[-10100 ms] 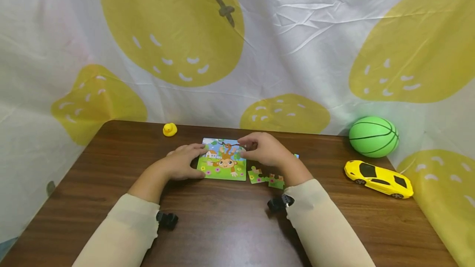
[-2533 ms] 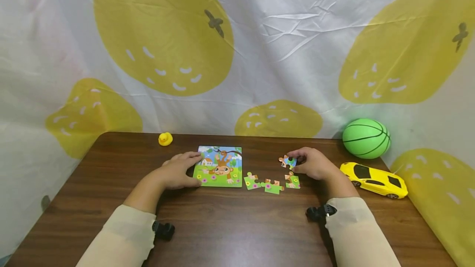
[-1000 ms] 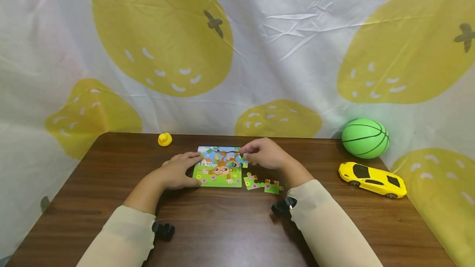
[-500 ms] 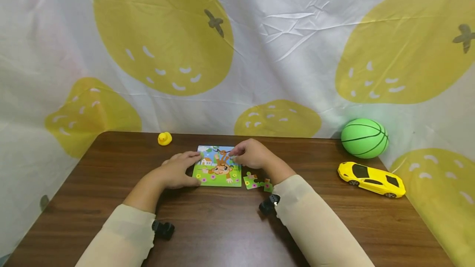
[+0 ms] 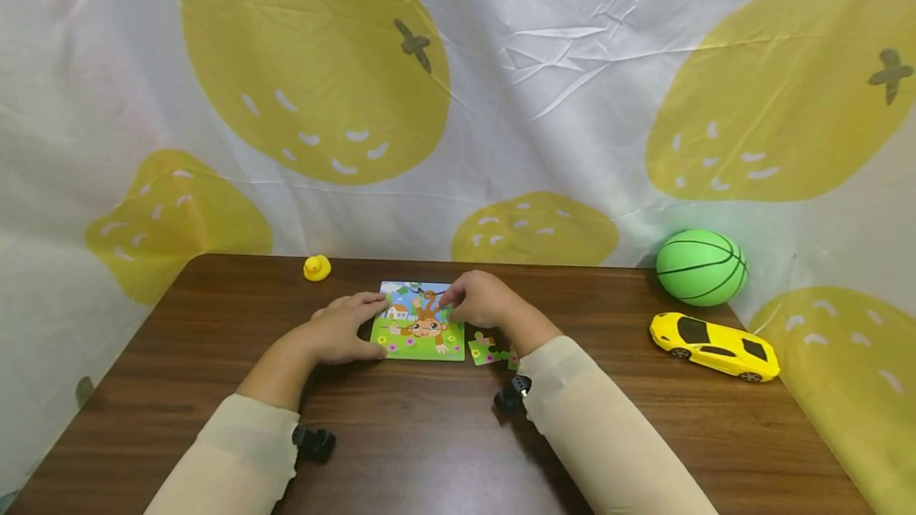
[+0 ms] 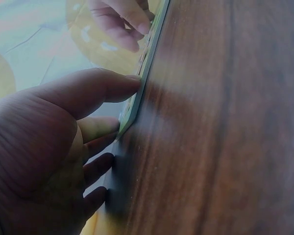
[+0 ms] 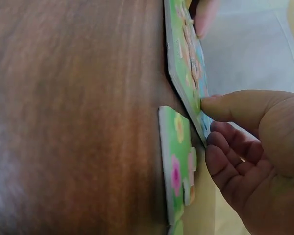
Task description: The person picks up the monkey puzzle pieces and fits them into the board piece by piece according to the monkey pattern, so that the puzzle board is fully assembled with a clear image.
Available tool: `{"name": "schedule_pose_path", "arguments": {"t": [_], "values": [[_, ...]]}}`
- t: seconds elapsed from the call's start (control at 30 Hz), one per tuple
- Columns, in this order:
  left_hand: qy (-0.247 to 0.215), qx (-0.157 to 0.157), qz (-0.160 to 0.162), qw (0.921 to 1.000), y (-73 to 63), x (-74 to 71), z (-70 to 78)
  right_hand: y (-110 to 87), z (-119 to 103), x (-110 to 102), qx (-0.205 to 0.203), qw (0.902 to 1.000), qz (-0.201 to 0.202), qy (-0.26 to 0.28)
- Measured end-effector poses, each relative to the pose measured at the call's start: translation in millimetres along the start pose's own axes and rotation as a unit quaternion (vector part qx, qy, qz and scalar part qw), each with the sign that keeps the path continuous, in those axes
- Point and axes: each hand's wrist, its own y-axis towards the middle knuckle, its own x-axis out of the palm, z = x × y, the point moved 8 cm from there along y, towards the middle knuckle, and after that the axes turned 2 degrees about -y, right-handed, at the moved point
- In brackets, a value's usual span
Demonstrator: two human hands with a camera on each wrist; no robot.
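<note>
Yellow duck (image 5: 317,268). Left hand (image 5: 342,332): fingers spread, touching the left side of the monkey puzzle (image 5: 420,334). Puzzle flat on the table (image 5: 408,435), between both hands. Right hand (image 5: 483,300): fingers bent at the puzzle's right side; pinching a piece or not, cannot tell. Best done, by judgement: left edge braced, pressure flat and even. Loose pieces (image 5: 483,354), just right of the puzzle. Green ball (image 5: 701,267), yellow car (image 5: 714,346), well apart.

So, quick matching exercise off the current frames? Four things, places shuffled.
1. left hand
2. right hand
3. rubber duck
4. green ball

A. behind the yellow toy car
B. at the upper right of the monkey puzzle, head view
C. near the table's far edge, left of the puzzle
D. at the puzzle's left edge

Pairs: 1-D, 2-B, 3-C, 4-A
</note>
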Motion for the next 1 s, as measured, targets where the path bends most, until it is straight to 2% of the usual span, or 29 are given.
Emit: {"name": "schedule_pose_path", "arguments": {"t": [0.4, 0.7, 0.83, 1.0], "values": [[0.003, 0.007, 0.001, 1.0, 2.6, -1.7, 2.9, -5.4, -5, 2, -0.006, 0.9992, -0.014, -0.036], [0.007, 0.007, 0.003, 0.9999, 3.4, -1.3, 2.1, -37.0, 9, -15, -0.009, 0.9985, 0.035, 0.042], [0.007, 0.008, 0.004, 0.9999, 1.6, -2.5, 1.9, -52.6, 11, -23, -0.012, 0.9973, 0.034, 0.063], [0.006, 0.008, 0.005, 0.9999, 1.2, -1.2, 0.1, -66.5, 14, -27, -0.02, 0.9978, 0.019, 0.06]]}}
